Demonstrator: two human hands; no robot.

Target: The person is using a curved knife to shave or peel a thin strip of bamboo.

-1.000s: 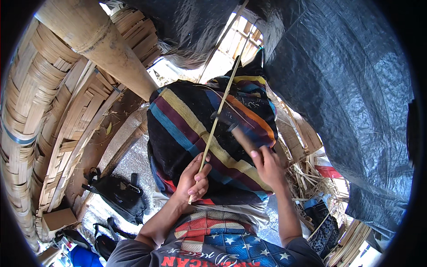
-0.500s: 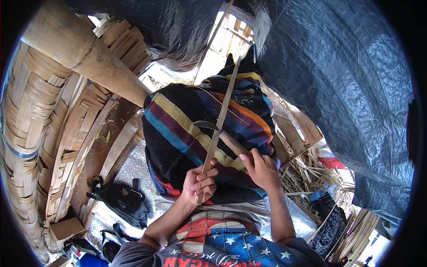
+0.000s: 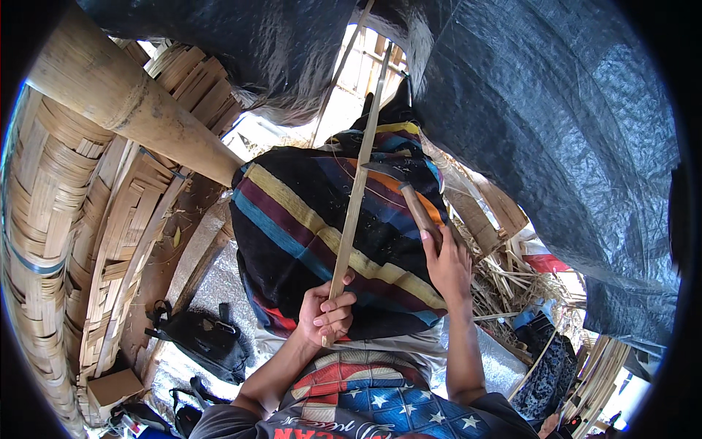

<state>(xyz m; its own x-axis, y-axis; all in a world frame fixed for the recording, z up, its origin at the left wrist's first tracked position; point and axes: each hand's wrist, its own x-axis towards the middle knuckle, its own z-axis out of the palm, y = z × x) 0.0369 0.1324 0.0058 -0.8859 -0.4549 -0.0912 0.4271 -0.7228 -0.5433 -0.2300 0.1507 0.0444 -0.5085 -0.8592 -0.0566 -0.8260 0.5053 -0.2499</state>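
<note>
A long, thin bamboo strip (image 3: 351, 212) slants up and away in front of me. My left hand (image 3: 326, 316) is closed round its near end, low against the lap. My right hand (image 3: 449, 269) grips the wooden handle of a curved-blade knife (image 3: 420, 208). The dark blade points left, and its tip meets or overlaps the strip; whether it touches cannot be made out. Beneath both lies a striped cloth (image 3: 281, 274) spread over my legs, black with yellow, maroon, blue and orange bands. Small pale shavings dot the cloth.
A thick bamboo pole (image 3: 139, 102) and a woven bamboo wall (image 3: 55, 190) stand on the left. Dark plastic sheeting (image 3: 556, 132) hangs on the right. A black bag (image 3: 205, 340) lies at lower left, and split bamboo strips (image 3: 596, 384) lie at lower right.
My right hand and the knife have moved up and to the right, with the blade farther along the strip. The strip stands slightly steeper; my left hand still holds its near end.
</note>
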